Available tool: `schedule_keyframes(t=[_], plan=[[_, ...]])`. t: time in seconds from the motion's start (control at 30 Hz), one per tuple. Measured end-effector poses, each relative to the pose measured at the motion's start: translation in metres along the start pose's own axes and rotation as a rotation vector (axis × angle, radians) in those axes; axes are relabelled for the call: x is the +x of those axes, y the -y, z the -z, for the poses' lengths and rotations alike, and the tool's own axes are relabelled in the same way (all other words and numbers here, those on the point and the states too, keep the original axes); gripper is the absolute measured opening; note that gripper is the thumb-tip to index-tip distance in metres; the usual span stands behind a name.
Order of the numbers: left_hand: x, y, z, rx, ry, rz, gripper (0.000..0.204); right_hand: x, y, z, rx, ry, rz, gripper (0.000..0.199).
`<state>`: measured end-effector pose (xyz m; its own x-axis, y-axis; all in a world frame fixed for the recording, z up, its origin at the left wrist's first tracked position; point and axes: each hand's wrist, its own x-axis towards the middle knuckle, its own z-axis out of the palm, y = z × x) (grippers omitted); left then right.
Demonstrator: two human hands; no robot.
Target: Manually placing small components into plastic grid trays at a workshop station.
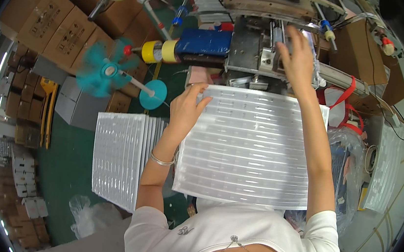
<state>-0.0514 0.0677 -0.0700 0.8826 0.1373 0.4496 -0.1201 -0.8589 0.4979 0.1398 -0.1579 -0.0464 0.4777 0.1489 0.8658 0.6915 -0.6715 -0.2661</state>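
Note:
In front of me lies a wide, translucent white ribbed plastic sheet (248,153), its strips running side to side, with a dark machine just beyond its far edge. My left hand (188,107) is at the sheet's far left corner, the thumb over the top face and the fingers bent at the edge; their undersides are hidden. Over the right part of the machine's metal bed (247,42) I hold up my right hand (297,60). Its fingers are apart with nothing seen in them, and my forearm passes above the sheet's right side.
Left of me stands a stack of similar ribbed sheets (117,156). Beyond it are a turquoise fan (112,71) with blurred blades, tape rolls (158,52) beside a blue block (204,42), and cardboard boxes (46,13). A clear plastic bag (351,161) and red straps (348,99) are at right.

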Motion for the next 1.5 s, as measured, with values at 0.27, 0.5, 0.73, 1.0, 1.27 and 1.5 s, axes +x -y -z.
schedule_keyframes(t=[0.27,0.5,0.73,1.0,1.27,1.5], plan=[[-0.06,0.044,-0.01,0.379,0.383,-0.13,0.02,-0.105,0.098,0.023,0.409,0.792,0.07,0.038],[-0.06,0.033,-0.015,0.159,0.303,0.135,0.028,-0.151,0.112,-0.009,0.218,0.944,0.331,0.03],[-0.049,0.017,-0.038,0.072,0.311,-0.098,0.028,-0.104,0.084,0.014,0.62,0.761,-0.334,0.028],[-0.059,0.04,-0.038,0.123,0.254,-0.179,0.031,-0.108,0.04,0.043,0.781,0.666,-0.68,0.021],[-0.038,0.024,-0.026,-0.004,0.188,-0.053,0.024,-0.095,0.021,0.051,0.813,0.528,-0.683,0.027],[0.037,-0.053,-0.04,-0.196,-0.053,-0.14,0.027,-0.072,0.013,0.064,0.733,0.408,-0.7,0.031]])
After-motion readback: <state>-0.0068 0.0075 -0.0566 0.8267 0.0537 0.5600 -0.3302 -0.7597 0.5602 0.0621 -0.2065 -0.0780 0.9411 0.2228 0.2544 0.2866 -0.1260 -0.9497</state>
